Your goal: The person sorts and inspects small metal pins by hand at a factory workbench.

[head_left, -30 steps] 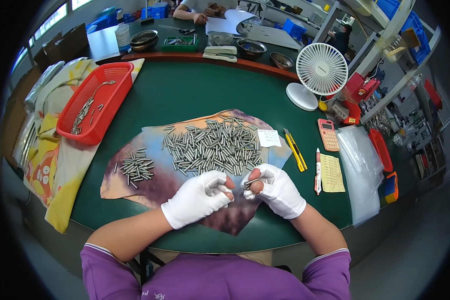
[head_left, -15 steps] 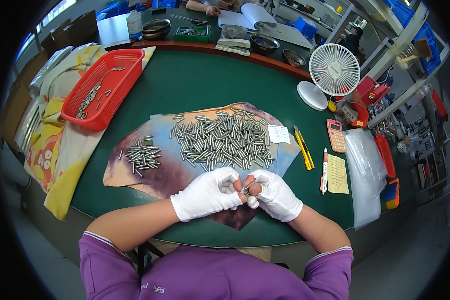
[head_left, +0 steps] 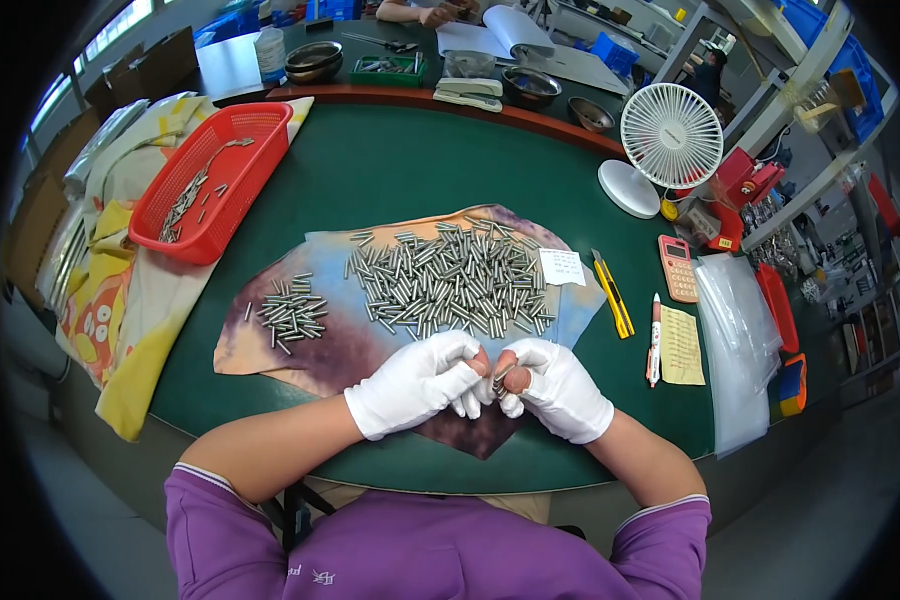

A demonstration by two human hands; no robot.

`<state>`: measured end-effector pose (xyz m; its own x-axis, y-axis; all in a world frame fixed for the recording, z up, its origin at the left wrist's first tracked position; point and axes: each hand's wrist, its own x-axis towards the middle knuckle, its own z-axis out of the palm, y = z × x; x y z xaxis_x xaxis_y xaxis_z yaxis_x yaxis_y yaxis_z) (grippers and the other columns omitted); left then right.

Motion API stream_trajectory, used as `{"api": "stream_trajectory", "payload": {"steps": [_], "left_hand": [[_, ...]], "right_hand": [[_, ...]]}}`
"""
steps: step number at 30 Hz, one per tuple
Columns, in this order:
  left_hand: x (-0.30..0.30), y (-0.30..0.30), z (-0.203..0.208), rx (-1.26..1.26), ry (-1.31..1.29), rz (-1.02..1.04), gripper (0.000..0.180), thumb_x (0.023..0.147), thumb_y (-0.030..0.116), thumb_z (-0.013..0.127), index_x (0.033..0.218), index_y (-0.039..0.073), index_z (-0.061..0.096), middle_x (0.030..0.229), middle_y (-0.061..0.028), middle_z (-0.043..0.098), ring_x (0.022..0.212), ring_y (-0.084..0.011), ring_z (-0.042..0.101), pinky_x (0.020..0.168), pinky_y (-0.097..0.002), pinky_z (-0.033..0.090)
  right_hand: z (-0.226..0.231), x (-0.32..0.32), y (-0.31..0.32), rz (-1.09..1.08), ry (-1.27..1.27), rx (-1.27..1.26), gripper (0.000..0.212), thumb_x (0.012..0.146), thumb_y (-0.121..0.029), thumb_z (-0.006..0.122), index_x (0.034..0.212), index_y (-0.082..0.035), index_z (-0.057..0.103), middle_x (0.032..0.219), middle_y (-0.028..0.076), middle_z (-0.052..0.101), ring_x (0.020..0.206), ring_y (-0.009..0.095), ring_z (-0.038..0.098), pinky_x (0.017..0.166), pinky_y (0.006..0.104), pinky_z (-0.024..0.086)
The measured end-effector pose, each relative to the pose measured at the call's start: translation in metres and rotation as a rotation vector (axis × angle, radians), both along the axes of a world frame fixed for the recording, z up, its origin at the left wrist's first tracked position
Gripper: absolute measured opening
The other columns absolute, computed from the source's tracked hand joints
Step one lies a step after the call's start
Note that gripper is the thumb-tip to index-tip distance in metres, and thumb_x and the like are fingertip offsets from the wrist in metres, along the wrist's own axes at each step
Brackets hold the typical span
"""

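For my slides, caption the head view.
Gloved left hand beside gloved right hand holding metal pins, near two pin piles on patterned cloth.

Beyond the large pile of metal pins (head_left: pixel 450 280), a broad stretch of green counter (head_left: pixel 450 160) lies open between the red basket (head_left: pixel 247 205) at left and white fan (head_left: pixel 672 137) at right, a reddish ledge (head_left: pixel 390 97) bounding its far side.
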<state>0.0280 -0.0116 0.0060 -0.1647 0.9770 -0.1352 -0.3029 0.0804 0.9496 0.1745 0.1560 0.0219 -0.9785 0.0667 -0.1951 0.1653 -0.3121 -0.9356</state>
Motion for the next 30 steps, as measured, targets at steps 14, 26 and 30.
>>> {"api": "stream_trajectory", "payload": {"steps": [14,26,30], "left_hand": [[0.005,-0.003,0.0,-0.048,-0.323,-0.396,0.06,0.098,0.017,0.057,0.148,-0.001,0.029,0.139,-0.016,0.05,0.129,-0.0303,0.055,0.107,-0.0405,0.045],[0.01,-0.002,0.007,-0.083,-0.232,-0.326,0.048,0.105,0.025,0.05,0.143,-0.001,0.038,0.129,-0.0194,0.059,0.12,-0.0276,0.062,0.104,-0.038,0.049],[0.01,-0.001,0.009,-0.057,-0.151,-0.288,0.047,0.104,0.028,0.052,0.14,0.0,0.044,0.121,-0.017,0.065,0.113,-0.0257,0.066,0.1,-0.0373,0.052]], "right_hand": [[0.001,-0.005,-0.007,-0.032,0.583,1.229,0.024,0.077,-0.013,0.077,0.097,-0.009,0.065,0.083,0.007,0.06,0.076,0.027,0.061,0.065,0.0383,0.05],[0.009,-0.001,-0.005,-0.238,0.583,1.345,0.052,0.07,-0.036,0.083,0.108,-0.01,0.06,0.086,0.008,0.059,0.076,0.028,0.06,0.065,0.039,0.05],[0.012,-0.002,0.0,-0.095,0.579,1.314,0.052,0.072,-0.032,0.081,0.115,-0.009,0.062,0.09,0.009,0.061,0.075,0.03,0.061,0.064,0.0393,0.05]]}}
